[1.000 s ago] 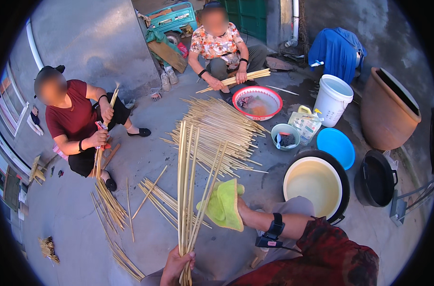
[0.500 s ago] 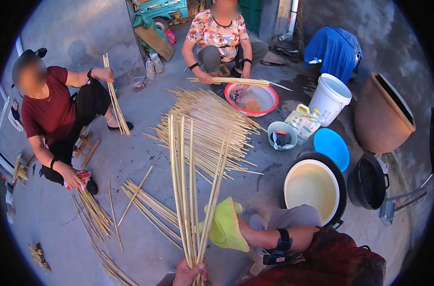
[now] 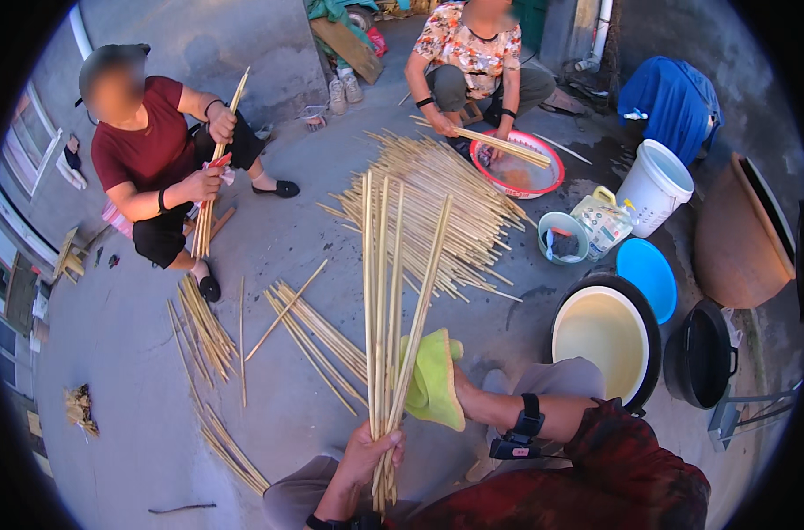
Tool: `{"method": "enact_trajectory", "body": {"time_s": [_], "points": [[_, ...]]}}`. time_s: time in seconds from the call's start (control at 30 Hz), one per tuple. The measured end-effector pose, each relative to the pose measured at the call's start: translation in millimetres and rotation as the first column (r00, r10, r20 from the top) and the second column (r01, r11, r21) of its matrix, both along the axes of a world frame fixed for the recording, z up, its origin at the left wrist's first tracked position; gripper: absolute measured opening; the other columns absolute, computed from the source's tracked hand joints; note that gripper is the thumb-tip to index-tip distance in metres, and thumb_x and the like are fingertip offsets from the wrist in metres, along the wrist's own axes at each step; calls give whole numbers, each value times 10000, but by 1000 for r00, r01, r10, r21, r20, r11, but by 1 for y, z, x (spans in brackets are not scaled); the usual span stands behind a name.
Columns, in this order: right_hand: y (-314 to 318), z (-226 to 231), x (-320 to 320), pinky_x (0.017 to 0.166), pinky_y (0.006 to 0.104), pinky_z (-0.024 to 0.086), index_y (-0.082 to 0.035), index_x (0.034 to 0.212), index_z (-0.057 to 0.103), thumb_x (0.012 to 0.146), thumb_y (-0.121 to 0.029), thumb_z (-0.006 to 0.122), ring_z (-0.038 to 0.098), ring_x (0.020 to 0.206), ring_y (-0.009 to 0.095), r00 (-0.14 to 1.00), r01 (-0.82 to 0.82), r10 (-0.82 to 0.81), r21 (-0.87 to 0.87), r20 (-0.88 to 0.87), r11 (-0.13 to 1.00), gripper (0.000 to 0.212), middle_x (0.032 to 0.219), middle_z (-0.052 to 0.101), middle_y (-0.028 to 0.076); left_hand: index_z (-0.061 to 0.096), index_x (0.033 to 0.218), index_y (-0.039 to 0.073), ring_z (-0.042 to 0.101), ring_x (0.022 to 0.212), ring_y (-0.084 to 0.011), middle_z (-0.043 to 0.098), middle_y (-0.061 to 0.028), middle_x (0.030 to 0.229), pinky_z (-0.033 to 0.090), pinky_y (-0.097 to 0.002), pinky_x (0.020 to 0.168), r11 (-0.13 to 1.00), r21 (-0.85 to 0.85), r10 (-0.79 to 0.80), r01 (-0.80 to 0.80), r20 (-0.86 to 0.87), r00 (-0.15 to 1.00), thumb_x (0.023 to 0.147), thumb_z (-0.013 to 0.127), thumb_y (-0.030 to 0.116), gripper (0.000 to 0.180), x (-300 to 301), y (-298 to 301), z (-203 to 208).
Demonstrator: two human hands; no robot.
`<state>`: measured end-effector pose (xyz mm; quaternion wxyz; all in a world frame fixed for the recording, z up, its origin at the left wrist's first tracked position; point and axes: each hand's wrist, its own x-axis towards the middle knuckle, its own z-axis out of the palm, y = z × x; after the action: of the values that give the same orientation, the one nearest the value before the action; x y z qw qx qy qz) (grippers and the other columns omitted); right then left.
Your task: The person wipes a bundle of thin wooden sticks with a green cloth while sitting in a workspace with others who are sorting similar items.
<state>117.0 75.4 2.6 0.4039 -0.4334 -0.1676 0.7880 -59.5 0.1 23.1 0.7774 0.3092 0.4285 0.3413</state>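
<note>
My left hand (image 3: 371, 452) is wrapped round the lower part of a bundle of pale, thin wooden sticks (image 3: 381, 300), which stand upright and fan apart toward their tops. Against the bundle's right side, my right hand (image 3: 463, 389) grips a yellow-green cloth (image 3: 433, 382). The cloth hides most of its fingers and touches at least the rightmost stick. Beyond the bundle, a large heap of similar sticks (image 3: 420, 212) lies on the ground. Smaller groups of loose sticks (image 3: 318, 340) are spread to the left of my hands.
A person in dark red (image 3: 159, 146) at left and another in a flowered shirt (image 3: 473, 53) at the back handle sticks. At right stand a red-rimmed basin (image 3: 557, 177), white bucket (image 3: 654, 190), cream tub (image 3: 601, 340), blue lid (image 3: 647, 278), black pot (image 3: 701, 353) and clay jar (image 3: 742, 238).
My view has swung left. My left hand and the bundle sit higher in the picture. The person at left has brought the lower hand with its red cloth up onto their bundle.
</note>
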Motion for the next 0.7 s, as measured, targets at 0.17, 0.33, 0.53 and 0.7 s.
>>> {"method": "enact_trajectory", "body": {"time_s": [0.17,0.33,0.53,0.7], "points": [[-2,1,-11,604,309,467,-68,984,498,873,-297,430,559,740,166,974,45,-39,20,-221,999,263,866,560,64,459,915,35,498,497,-152,504,-69,655,437,-263,458,996,-27,84,-83,54,995,814,553,164,189,-2,-15,-3],[-8,8,-26,648,324,499,-44,1026,490,864,-335,454,581,754,190,976,-64,101,189,-195,980,335,917,565,80,452,912,48,494,500,-154,491,-57,641,439,-272,467,997,-71,50,-43,104,993,827,538,162,166,4,-27,-5],[-2,12,-37,529,326,504,-15,943,504,878,-307,410,584,643,205,992,67,-39,235,-121,970,313,782,578,99,412,892,30,458,454,-103,460,-33,613,396,-246,398,989,142,78,-42,-259,963,815,515,88,141,23,-29,9],[27,19,-28,454,319,480,-53,812,499,851,-334,427,553,531,216,947,257,-214,168,-241,952,292,643,535,89,402,893,7,433,419,-88,438,-21,560,366,-242,369,952,287,87,109,-593,800,807,533,113,189,28,-36,8]]}}
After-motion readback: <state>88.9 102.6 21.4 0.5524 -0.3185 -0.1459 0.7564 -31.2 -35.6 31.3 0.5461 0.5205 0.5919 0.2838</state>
